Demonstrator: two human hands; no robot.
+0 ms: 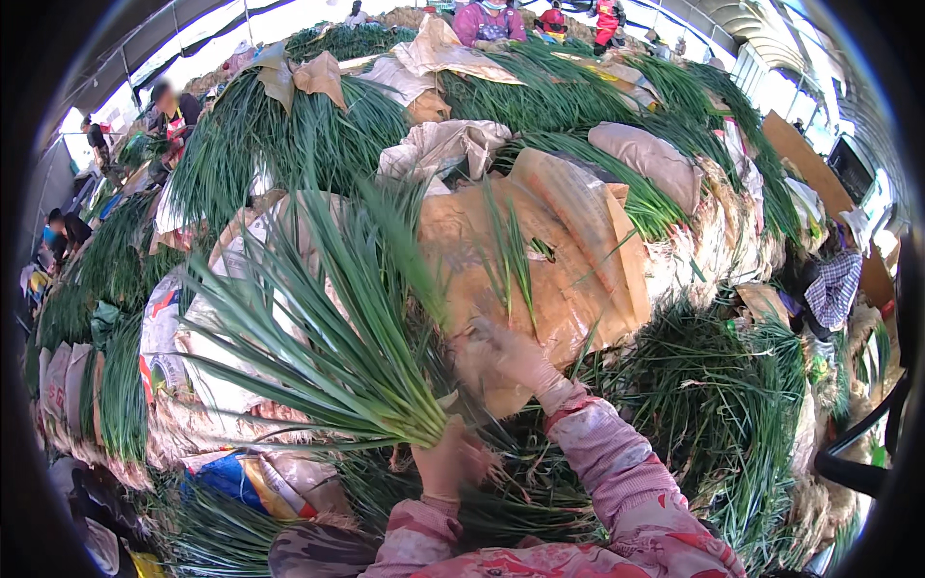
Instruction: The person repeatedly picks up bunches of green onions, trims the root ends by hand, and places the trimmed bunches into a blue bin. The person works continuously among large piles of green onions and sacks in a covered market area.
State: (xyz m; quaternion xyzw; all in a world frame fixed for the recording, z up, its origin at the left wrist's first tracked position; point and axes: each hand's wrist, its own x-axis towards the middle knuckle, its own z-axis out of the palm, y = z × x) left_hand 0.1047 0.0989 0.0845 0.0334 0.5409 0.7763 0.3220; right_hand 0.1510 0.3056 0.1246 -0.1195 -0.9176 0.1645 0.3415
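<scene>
Left hand (pixel 451 460) clenched round scallion bunch (pixel 328 318) base, leaves fanning to 11; right hand (pixel 506 354) lay half-open, blurred, at 1, holding nothing I could tell. Looked light, floppy; best gripped near roots.

Tan paper sacks (pixel 568 241) on the greens, white printed bag (pixel 207 318) left

My left hand (pixel 451 460): palm hidden behind the fanned bunch of long green onion leaves (pixel 337 337) | my right hand (pixel 506 354): motion-blurred, fingertips unclear | bunch's roots hidden in my grip | distant workers in coloured jackets (pixel 491 19): too small to read | my floral sleeves (pixel 617 482) cut off by lower edge
</scene>
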